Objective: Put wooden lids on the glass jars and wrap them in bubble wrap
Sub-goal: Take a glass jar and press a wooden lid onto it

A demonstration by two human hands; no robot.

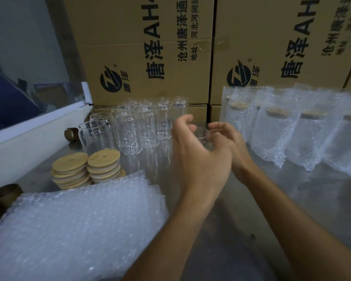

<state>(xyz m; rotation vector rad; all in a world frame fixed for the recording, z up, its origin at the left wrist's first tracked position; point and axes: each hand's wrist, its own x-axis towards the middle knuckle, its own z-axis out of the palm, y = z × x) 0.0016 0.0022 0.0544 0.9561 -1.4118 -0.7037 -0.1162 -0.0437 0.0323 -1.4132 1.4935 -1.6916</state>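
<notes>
Both hands, left hand and right hand, curl their fingers around one glass jar (lidless).

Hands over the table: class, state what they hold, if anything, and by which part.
A clear glass jar, gripped between left hand and right hand around its sides near the rim.

Clear glass jars stand lidless, wooden lids stacked before them beside bubble wrap sheets; wrapped jars stand right.

The left hand hides most of a glass jar; both hands are motion-blurred.
</notes>
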